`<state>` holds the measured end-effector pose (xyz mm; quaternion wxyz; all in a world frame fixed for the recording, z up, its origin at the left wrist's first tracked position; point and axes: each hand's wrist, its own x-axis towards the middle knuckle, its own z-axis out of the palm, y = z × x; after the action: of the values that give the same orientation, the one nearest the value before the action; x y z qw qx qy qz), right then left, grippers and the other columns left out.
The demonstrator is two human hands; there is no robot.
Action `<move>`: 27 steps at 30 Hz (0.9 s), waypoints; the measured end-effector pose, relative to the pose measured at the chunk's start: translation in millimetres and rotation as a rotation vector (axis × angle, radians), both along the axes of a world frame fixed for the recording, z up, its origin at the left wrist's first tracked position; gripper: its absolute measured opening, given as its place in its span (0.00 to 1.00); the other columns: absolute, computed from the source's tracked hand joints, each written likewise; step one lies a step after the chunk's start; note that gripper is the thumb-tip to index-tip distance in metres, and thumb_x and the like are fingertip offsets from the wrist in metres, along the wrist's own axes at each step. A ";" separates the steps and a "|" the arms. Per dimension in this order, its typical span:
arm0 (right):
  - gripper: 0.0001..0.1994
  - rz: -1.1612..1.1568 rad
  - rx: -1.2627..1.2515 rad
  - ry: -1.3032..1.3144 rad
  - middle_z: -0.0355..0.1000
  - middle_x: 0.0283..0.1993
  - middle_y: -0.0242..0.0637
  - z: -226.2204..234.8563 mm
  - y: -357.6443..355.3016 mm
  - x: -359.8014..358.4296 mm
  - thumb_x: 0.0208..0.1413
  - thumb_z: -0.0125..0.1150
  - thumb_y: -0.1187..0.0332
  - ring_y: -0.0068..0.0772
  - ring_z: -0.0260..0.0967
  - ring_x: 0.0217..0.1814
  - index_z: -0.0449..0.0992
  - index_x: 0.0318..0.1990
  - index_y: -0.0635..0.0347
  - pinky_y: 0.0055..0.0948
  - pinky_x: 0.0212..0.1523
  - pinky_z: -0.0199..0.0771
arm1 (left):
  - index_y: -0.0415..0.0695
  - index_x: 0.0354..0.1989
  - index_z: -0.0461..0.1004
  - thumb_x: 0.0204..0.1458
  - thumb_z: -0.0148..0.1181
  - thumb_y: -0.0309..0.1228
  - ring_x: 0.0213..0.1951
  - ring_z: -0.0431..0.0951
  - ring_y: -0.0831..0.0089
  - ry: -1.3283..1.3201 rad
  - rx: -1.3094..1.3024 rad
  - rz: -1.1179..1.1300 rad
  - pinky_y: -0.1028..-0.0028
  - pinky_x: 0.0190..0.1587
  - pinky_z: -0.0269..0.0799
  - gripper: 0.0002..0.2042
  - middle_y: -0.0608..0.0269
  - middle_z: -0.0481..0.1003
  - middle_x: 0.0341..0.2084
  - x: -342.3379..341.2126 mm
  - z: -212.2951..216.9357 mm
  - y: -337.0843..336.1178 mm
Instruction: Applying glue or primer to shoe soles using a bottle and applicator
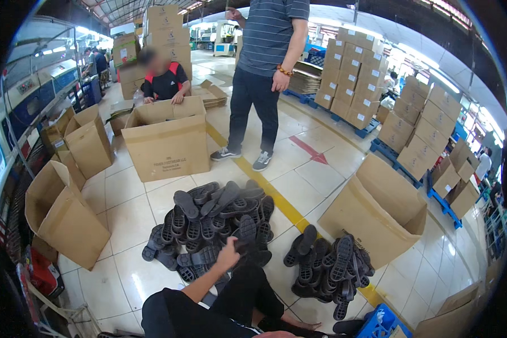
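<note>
My left hand (pixel 227 256) reaches over my bent leg to the near side of a large pile of black shoe soles (pixel 204 225). Its fingers close around the lower end of a black sole (pixel 245 228) that stands up with its gridded underside showing. A patch of skin at the lower edge may be my right hand (pixel 276 334); its fingers do not show. To the right lies a smaller heap of black soles (pixel 333 267), some with open straps or uppers that I cannot make out.
Open cardboard boxes stand ahead (pixel 166 147), at left (pixel 76 222) and at right (pixel 372 211). A standing person (pixel 259 96) is beyond the pile; a seated person (pixel 166 84) rests hands on the front box. A blue crate (pixel 384 322) sits at lower right. Stacked cartons (pixel 352 73) line the back.
</note>
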<state>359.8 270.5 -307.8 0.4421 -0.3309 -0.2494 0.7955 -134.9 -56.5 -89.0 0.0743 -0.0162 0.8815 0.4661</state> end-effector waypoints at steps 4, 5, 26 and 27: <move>0.11 0.009 0.056 -0.028 0.73 0.45 0.44 18.6 -8.8 2.1 0.63 0.53 0.71 0.35 0.70 0.41 0.72 0.47 0.70 0.34 0.45 0.76 | 0.46 0.62 0.59 0.50 0.48 0.21 0.48 0.73 0.40 0.469 -0.169 -0.535 0.52 0.50 0.69 0.27 0.40 0.71 0.48 45.3 -81.8 5.2; 0.11 0.003 0.048 -0.027 0.73 0.45 0.44 25.2 -12.4 -2.0 0.63 0.53 0.71 0.35 0.70 0.41 0.72 0.47 0.70 0.34 0.45 0.76 | 0.46 0.62 0.59 0.50 0.48 0.21 0.48 0.73 0.40 0.469 -0.175 -0.544 0.52 0.50 0.69 0.27 0.40 0.71 0.48 56.6 -91.3 3.3; 0.10 -0.061 -0.077 -0.078 0.75 0.42 0.37 59.2 -24.3 -23.0 0.66 0.48 0.67 0.30 0.71 0.40 0.71 0.47 0.62 0.35 0.48 0.74 | 0.36 0.47 0.69 0.51 0.60 0.21 0.25 0.78 0.62 -0.243 0.482 0.428 0.68 0.21 0.74 0.15 0.52 0.74 0.33 22.1 -153.1 -32.6; 0.11 -0.046 -0.062 -0.030 0.75 0.42 0.38 55.9 -22.8 -22.2 0.66 0.48 0.67 0.30 0.71 0.40 0.71 0.48 0.63 0.36 0.49 0.75 | 0.36 0.43 0.70 0.53 0.59 0.23 0.23 0.77 0.64 -0.120 0.408 0.419 0.70 0.19 0.73 0.10 0.54 0.74 0.30 13.8 -137.1 -30.8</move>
<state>337.6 247.7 -251.9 0.4458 -0.3620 -0.2239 0.7874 -121.1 -87.3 -226.0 0.0304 -0.2101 0.7411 0.6369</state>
